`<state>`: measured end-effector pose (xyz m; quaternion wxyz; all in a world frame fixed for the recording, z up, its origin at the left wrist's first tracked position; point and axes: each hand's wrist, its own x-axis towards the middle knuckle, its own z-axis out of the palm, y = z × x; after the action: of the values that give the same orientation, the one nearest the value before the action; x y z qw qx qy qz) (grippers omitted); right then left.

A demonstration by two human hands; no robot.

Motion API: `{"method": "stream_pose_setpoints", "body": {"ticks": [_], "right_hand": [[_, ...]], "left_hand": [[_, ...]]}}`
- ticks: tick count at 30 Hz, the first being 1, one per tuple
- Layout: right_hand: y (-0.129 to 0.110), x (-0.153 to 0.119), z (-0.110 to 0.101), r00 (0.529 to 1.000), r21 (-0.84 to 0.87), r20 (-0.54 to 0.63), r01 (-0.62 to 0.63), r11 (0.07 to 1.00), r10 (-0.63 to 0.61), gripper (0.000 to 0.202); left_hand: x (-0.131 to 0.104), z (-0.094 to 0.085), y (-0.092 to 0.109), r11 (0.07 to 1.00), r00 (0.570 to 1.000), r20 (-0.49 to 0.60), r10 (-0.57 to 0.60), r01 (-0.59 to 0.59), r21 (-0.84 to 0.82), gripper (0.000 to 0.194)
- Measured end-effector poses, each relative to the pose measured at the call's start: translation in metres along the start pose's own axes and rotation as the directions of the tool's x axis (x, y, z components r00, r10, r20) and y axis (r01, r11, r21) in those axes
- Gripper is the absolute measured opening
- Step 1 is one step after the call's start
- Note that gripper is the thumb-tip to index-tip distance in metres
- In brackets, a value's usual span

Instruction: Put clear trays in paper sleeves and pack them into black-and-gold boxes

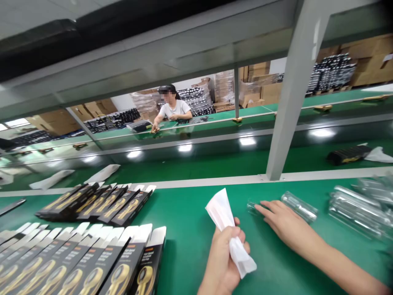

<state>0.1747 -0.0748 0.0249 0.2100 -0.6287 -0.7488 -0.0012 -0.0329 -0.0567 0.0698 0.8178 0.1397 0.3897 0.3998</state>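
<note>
My left hand (223, 256) is closed around a white wrapped item (221, 211), whose contents are hidden by the white sleeve. Its wide end points up and away, and the other end sticks out below my fingers. To the right, my right hand (284, 223) reaches over a clear plastic tray (299, 207) on the green table. Its fingers are stretched out, with the fingertips at a clear plastic edge on the left; the hand covers the middle of the tray. Whether the clear parts on both sides are one piece, I cannot tell.
Rows of black boxes (118, 272) with gold pictures stand at left, flaps up. More clear trays (357, 209) are heaped right. A metal post (287, 94) rises at the table edge. Beyond it a green conveyor (196, 164) carries white-wrapped items (102, 174); a co-worker (175, 107) sits opposite.
</note>
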Motion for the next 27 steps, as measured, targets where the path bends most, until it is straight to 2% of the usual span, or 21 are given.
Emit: {"method": "stream_pose_setpoints", "body": {"ticks": [3,6,8,9,12,14,16,19,23,27], "right_hand": [[-0.015,0.001,-0.009,0.998,0.097,-0.027,-0.046,0.994,0.049,0.034],[-0.050,-0.001,-0.030,0.984,0.416,0.041,-0.175,0.892,0.174,0.034],[-0.074,-0.004,-0.040,0.982,0.553,0.084,-0.185,0.812,0.167,0.031],[-0.083,-0.005,-0.042,0.988,0.560,0.063,-0.149,0.815,0.138,0.030],[-0.094,-0.009,-0.042,0.993,0.432,-0.113,0.011,0.902,0.042,0.033],[-0.092,-0.011,-0.039,0.970,0.318,-0.243,0.102,0.943,-0.023,0.033],[-0.089,-0.013,-0.037,0.942,0.234,-0.325,0.161,0.959,-0.079,0.034],[-0.087,-0.015,-0.035,0.918,0.177,-0.365,0.232,0.957,-0.155,0.034],[-0.095,-0.017,-0.033,0.894,0.132,-0.368,0.324,0.937,-0.257,0.029],[-0.102,-0.017,-0.032,0.861,0.050,-0.389,0.375,0.926,-0.328,0.025]], "left_hand": [[-0.001,-0.007,-0.006,0.997,0.997,0.068,0.048,-0.052,0.065,0.041],[0.000,-0.008,-0.013,0.993,0.982,0.165,0.094,-0.105,0.060,0.055],[0.000,-0.004,-0.016,0.991,0.963,0.237,0.125,-0.132,0.014,0.058],[-0.001,-0.003,-0.016,0.989,0.952,0.271,0.142,-0.147,-0.001,0.059],[-0.006,0.000,-0.013,0.978,0.911,0.372,0.177,-0.207,0.040,0.058],[-0.009,-0.003,-0.009,0.973,0.875,0.460,0.150,-0.213,0.087,0.060],[-0.012,-0.006,-0.004,0.981,0.845,0.527,0.092,-0.168,0.099,0.067],[-0.013,-0.010,-0.001,0.987,0.847,0.529,0.054,-0.125,0.100,0.077],[-0.009,-0.010,-0.005,0.958,0.854,0.513,0.090,-0.215,0.189,0.083],[-0.007,-0.012,-0.012,0.971,0.833,0.543,0.105,-0.205,0.127,0.076]]}}
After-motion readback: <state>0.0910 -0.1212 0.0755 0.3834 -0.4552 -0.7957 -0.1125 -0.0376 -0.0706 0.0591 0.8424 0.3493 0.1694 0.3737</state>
